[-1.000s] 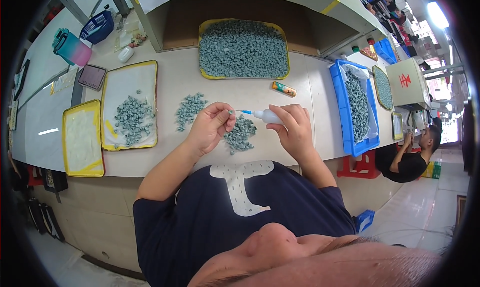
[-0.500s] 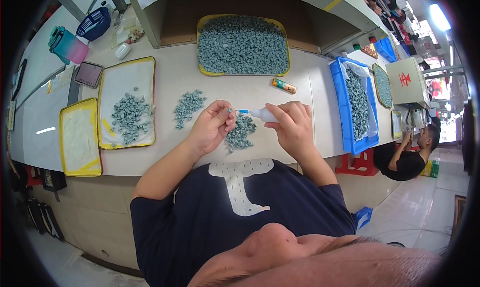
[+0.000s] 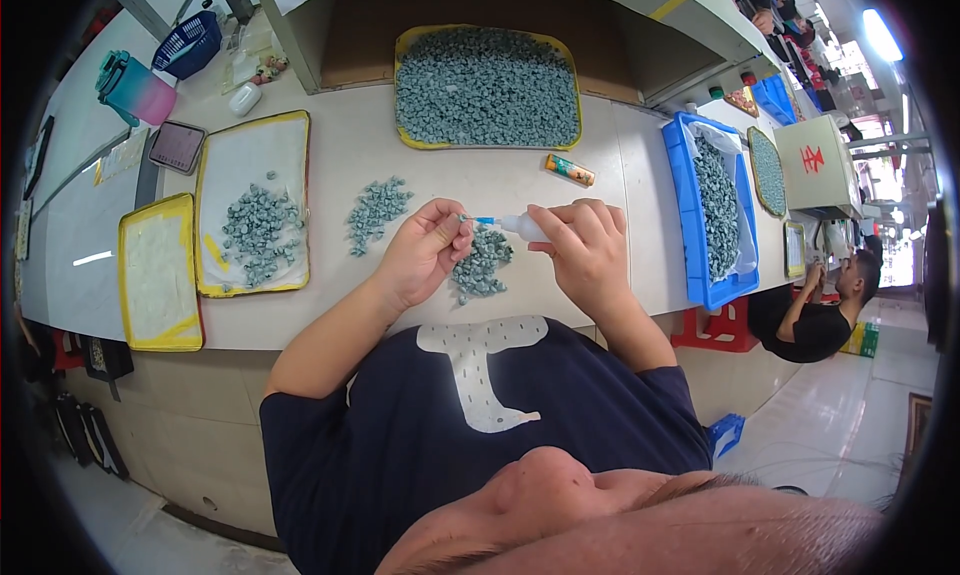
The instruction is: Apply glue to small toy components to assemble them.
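White bench [image 3: 335, 287], mid-frame; green piece [image 3: 463, 217] pinched by left hand [image 3: 425, 253]; bottle [image 3: 519, 227] gripped by right hand [image 3: 592, 250]; overdrip possible if oversqueezed

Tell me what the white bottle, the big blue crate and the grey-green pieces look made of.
White bottle: probably plastic, matte, judging by its cloudy, translucent body.
Blue crate: likely moulded plastic, smooth with slight sheen, given its evenly coloured walls and rim.
Grey-green pieces: perhaps resin or stone; their chunky, uneven look fits either, and they're too small to tell.

Left hand [image 3: 432, 247] pinching, right hand [image 3: 585, 237] gripping — forearms angled inward
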`<state>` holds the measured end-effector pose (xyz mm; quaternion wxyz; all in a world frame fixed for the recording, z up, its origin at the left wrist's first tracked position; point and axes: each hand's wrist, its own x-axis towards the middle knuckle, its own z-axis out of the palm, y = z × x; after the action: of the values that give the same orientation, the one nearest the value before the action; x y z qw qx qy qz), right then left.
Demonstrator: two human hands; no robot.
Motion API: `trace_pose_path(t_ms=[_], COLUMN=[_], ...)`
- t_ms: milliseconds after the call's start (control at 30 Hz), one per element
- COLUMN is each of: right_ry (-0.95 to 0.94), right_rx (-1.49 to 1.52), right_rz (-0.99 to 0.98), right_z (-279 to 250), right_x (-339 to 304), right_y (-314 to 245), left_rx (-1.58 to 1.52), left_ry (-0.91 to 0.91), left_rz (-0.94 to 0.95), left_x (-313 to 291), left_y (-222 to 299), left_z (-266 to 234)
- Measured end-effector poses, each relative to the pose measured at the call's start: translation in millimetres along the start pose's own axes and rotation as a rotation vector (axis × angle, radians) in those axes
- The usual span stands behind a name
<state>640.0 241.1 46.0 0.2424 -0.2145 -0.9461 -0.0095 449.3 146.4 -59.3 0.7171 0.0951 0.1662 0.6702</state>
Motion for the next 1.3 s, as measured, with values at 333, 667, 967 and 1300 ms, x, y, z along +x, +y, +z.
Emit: trace_pose_path(t_ms=[333,667,967,1300], right_ry=[0.096,-0.145,0.028,-0.395], right_rx=[0.233,0.774,0.489,0.213], right_rz=[0.217,0.652,0.519,0.765], right_z=[10.4,53.7,27.0,25.0], right_x=[-16.1,-35.6,-54.8,-66.2], right_y=[16.6,43.8,74.1,83.7], left_rx=[0.013,0.038,0.016,0.043], left_ry=[0.036,0.013,-0.008,0.016], left_rz=[-0.022,-0.042,-0.047,-0.071], left_x=[4.3,13.9,9.8,3.3], left_y=[-1.1,-13.9,-13.5,-7.0], left_z=[7.0,21.6,22.7,26.0])
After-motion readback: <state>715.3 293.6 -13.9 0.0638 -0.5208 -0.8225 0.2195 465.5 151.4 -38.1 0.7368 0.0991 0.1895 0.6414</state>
